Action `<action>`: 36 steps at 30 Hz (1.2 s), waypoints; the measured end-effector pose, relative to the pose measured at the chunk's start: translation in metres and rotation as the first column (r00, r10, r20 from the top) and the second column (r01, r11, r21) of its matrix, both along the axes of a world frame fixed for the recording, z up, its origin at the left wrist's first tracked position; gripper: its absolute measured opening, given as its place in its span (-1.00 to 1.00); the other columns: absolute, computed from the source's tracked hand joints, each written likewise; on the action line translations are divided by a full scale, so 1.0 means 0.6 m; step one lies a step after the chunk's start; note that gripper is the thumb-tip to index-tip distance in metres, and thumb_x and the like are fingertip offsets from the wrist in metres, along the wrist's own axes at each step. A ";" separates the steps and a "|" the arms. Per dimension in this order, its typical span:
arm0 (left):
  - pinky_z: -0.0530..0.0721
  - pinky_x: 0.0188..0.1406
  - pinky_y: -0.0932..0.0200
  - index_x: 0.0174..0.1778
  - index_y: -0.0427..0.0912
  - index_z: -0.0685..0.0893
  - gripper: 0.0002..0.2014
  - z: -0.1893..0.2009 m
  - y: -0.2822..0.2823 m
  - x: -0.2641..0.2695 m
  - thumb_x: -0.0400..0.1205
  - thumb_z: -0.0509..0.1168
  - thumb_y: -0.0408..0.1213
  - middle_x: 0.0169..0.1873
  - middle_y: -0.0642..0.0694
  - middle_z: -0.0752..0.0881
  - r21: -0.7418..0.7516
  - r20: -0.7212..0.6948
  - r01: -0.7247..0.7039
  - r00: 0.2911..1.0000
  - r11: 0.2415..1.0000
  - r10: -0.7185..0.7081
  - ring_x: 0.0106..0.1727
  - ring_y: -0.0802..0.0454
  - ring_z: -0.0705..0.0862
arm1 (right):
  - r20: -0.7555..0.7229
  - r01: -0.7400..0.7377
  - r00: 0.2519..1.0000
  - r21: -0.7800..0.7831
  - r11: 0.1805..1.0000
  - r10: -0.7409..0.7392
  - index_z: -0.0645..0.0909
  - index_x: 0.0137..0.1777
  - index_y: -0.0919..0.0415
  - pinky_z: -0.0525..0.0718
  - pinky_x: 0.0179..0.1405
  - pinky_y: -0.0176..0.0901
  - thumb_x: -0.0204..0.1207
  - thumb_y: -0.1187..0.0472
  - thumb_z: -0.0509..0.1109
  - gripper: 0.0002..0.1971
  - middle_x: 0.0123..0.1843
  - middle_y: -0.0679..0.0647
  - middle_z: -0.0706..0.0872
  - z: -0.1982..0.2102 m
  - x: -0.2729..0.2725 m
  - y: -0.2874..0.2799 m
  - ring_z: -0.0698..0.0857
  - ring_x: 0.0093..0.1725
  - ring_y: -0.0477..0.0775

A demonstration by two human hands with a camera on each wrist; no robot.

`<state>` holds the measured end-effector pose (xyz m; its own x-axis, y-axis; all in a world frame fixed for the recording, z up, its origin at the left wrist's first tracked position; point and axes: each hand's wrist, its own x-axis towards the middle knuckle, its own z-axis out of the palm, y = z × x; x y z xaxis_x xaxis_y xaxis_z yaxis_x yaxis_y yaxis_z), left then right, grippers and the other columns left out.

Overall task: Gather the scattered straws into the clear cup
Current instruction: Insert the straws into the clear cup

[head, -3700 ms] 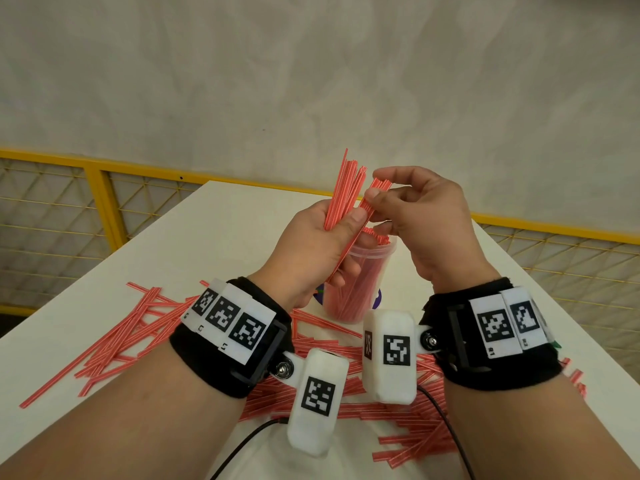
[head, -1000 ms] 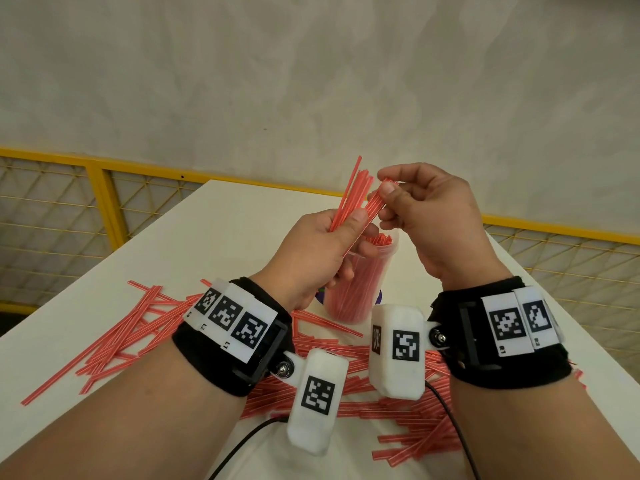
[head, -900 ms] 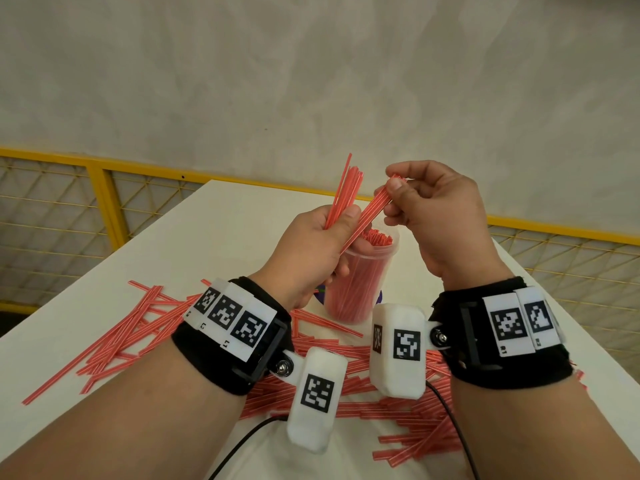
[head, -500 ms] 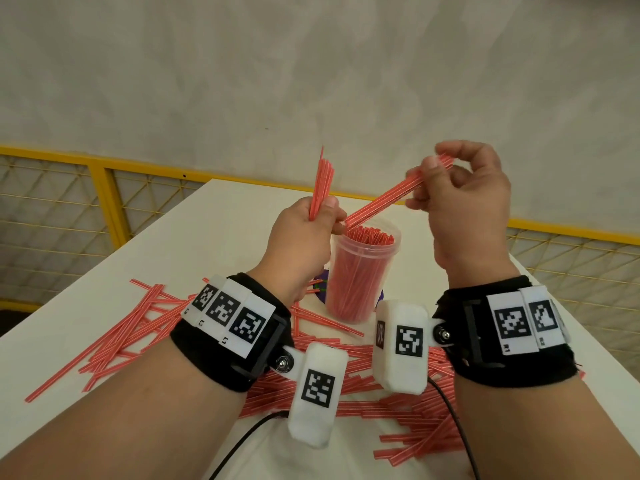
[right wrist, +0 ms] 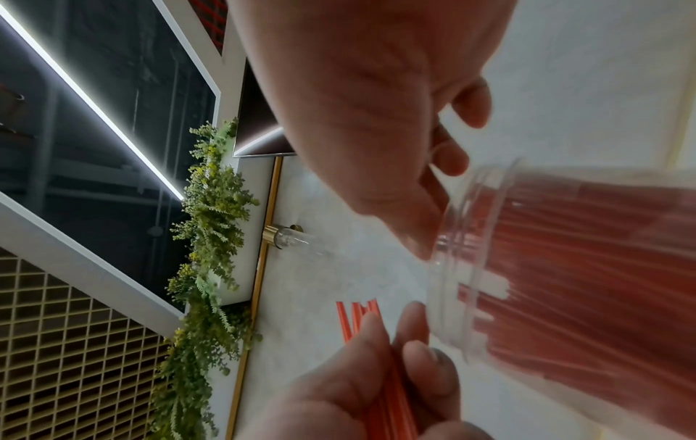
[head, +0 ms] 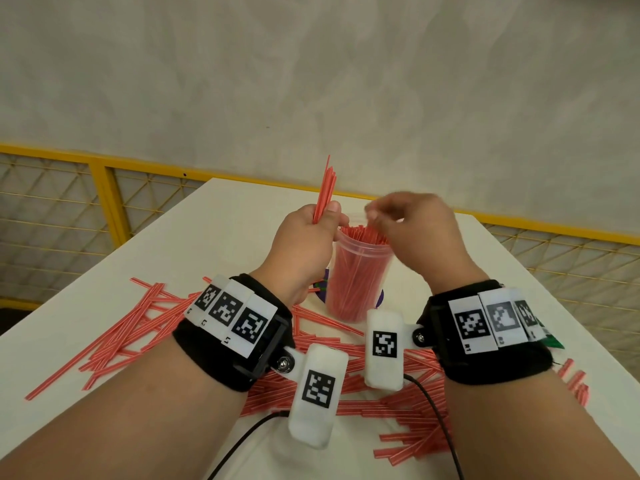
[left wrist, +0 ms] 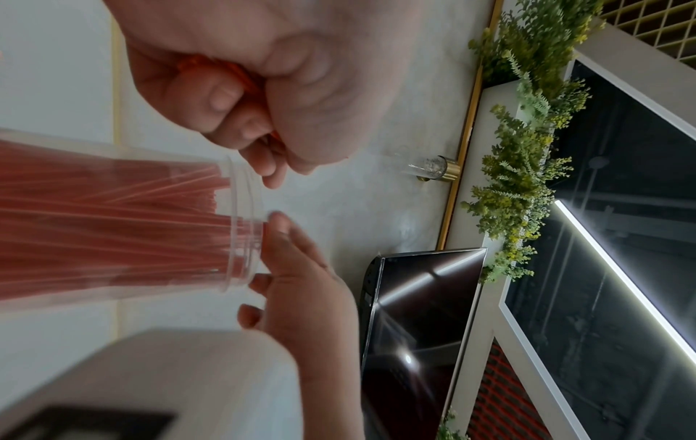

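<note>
At frame center, the left hand clamps a straw bundle beside the packed clear cup, while the blurred right hand hovers loose-fingered over its rim.

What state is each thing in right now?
cup: upright on the table, packed with straws
bundle: gripped upright in the left hand
right hand: blurred over the cup's mouth, fingers relaxed, holding nothing visible
loose straws: scattered on the table
</note>
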<state>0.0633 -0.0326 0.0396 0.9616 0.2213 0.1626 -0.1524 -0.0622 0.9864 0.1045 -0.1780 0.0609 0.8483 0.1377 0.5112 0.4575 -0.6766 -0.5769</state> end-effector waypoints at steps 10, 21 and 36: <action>0.44 -0.42 0.21 -0.15 0.05 0.69 -0.70 0.003 -0.001 -0.003 0.75 0.13 0.03 -0.23 0.09 0.65 0.016 0.024 -0.016 1.000 1.000 0.016 -0.51 0.26 0.43 | -0.186 -0.098 0.981 -0.235 0.967 0.054 0.79 -0.14 0.14 0.63 -0.18 -0.16 0.58 -0.18 0.30 -0.58 -0.23 0.12 0.78 0.028 -0.017 -0.023 0.70 -0.23 -0.01; 0.53 0.29 -0.41 -0.16 0.07 0.69 -0.71 0.012 -0.005 -0.013 0.76 0.13 0.02 -0.18 0.16 0.69 -0.027 0.038 -0.034 0.999 0.999 0.035 0.27 -0.40 0.56 | -0.279 -0.168 0.957 -0.293 0.941 0.084 0.80 -0.09 -0.03 0.36 -0.66 -0.60 0.20 0.07 0.72 -0.72 -0.28 -0.23 0.71 0.036 -0.027 -0.031 0.53 -0.51 -0.51; 0.64 0.15 -0.31 -0.02 -0.01 0.70 -0.72 0.005 -0.001 -0.003 0.75 0.14 0.03 -0.14 0.11 0.67 -0.019 0.037 -0.014 0.999 1.000 0.015 -0.10 -0.18 0.70 | -0.312 -0.186 0.950 -0.502 0.845 0.024 0.44 0.52 -0.21 0.43 -0.22 -0.48 0.20 0.03 0.70 -0.15 0.40 -0.20 0.61 0.027 -0.032 -0.014 0.60 -0.10 -0.27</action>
